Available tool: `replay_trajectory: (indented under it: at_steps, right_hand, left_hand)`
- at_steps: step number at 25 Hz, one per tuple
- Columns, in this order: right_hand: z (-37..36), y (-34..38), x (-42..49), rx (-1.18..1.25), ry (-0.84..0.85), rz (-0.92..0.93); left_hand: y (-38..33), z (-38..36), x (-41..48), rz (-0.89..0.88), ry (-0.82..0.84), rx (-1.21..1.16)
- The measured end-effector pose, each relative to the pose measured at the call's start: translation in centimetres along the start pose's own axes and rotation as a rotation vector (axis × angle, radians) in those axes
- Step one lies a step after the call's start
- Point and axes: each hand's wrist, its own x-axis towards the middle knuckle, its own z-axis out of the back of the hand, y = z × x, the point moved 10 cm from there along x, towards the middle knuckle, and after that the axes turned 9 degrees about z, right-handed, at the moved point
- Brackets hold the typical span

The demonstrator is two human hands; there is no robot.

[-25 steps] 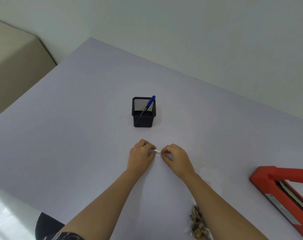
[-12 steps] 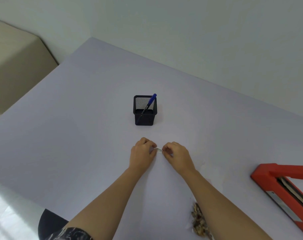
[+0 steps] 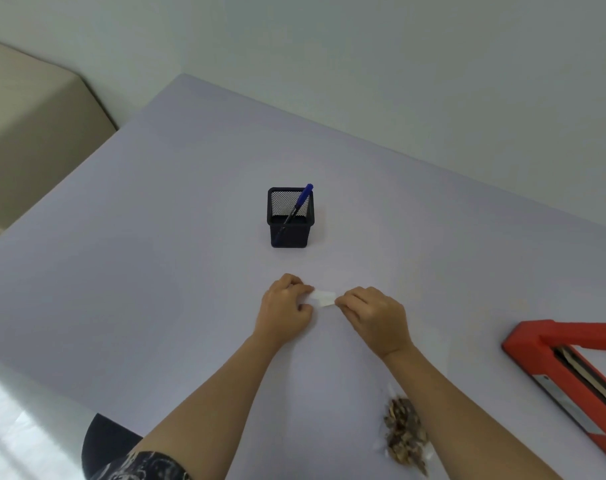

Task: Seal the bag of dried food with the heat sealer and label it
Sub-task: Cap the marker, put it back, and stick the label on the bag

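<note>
Labelling step, at frame centre: left hand (image 3: 286,306) and right hand (image 3: 374,315) pinch a small white label (image 3: 323,298); next it likely needs sticking onto the bag (image 3: 405,434), lower right.

One mesh pen holder (image 3: 290,226), one blue pen (image 3: 300,206) in it. One white label (image 3: 323,298), two hands. One bag of dried food (image 3: 404,432), one red heat sealer (image 3: 571,372).
</note>
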Motion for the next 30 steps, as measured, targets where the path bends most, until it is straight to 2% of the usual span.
replay_trajectory:
  at_steps: [4,5,7,8,11,13,15,19,24,30]
  right_hand:
    - [0.2,-3.4,-3.5,0.707,-0.046,-0.699]
    - [0.3,-3.5,-4.7,0.808,-0.052,-0.807]
    - [1.1,-3.6,-6.9,0.868,-0.060,-0.904]
    - [1.9,-3.7,-8.0,0.868,-0.057,-0.924]
    - [3.9,-4.0,-10.6,0.828,-0.011,-0.944]
    - [5.0,-4.5,-12.0,0.805,0.000,-0.945]
    - [6.0,-5.1,-13.3,0.785,-0.011,-0.958]
    - [6.5,-5.6,-14.7,0.767,0.023,-0.937]
    - [6.4,-5.7,-15.0,0.806,0.021,-0.904]
    - [6.4,-7.3,-16.7,0.806,0.009,-0.922]
  left_hand:
    - [0.2,0.4,0.5,0.189,0.118,-0.188]
    - [0.2,0.9,0.4,0.232,0.110,-0.239]
    - [-0.7,2.3,-0.2,0.238,0.046,-0.284]
    - [-1.9,2.4,-0.8,0.202,0.046,-0.287]
    - [-5.9,-0.1,-3.2,0.041,0.182,-0.179]
    - [-6.8,-0.8,-4.2,0.013,0.122,-0.052]
    - [-7.4,-0.7,-4.9,0.020,0.036,-0.023]
    - [-11.4,-4.3,-7.8,-0.111,0.251,-0.084]
    - [-12.5,-6.1,-8.2,-0.034,0.298,-0.191]
    - [-13.6,-7.8,-7.6,-0.031,0.276,-0.149]
